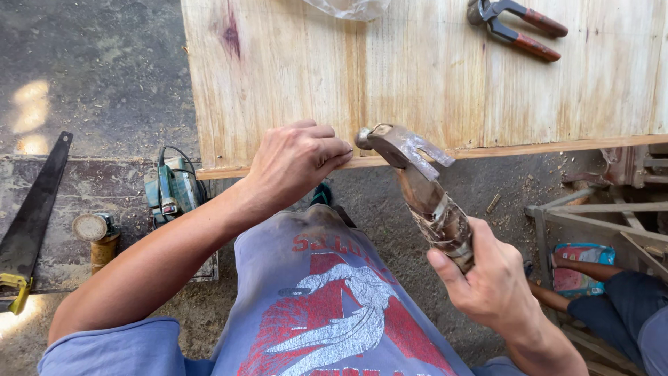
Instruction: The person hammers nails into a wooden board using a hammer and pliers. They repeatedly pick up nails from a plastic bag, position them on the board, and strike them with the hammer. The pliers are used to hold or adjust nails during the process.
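while the head camera looks down, the right hand is wrapped tight around the handle of a claw hammer, and the hammer's metal head sits just at the near edge of the big wooden board. the left hand rests on that same edge, its fingers pinched together close to the hammer head; what they pinch is too small to see. pincers with red handles lie far up on the board, and a clear plastic bag is cut off at the top. on the ground to the left lie a black handsaw, a small can and a blue-green power saw, partly hidden by the arm. at the right, another person's leg sits by a wooden frame.
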